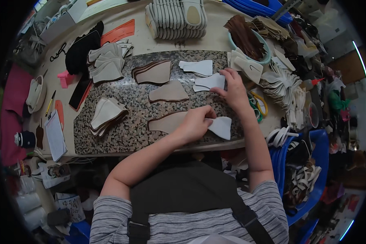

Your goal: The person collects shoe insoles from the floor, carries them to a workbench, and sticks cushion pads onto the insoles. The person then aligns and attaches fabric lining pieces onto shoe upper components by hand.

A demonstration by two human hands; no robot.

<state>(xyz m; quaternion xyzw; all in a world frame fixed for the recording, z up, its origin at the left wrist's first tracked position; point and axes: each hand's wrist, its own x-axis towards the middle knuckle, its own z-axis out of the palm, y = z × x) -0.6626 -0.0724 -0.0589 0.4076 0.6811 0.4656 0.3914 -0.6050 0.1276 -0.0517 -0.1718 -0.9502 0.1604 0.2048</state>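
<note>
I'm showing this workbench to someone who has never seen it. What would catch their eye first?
Probably the speckled granite slab in the middle, dotted with tan cut pieces. At its near edge the left hand presses on a tan piece and a white piece, while the right hand touches another white piece further back. A row of grey insoles lines the far edge.

Two hands [195, 122], three single tan pieces [168, 92].

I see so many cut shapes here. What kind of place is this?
Probably a shoe-making workshop. Stacked insoles sit at the back of the table, tan cut pieces lie on a granite slab, and the left hand presses a white piece there.
</note>
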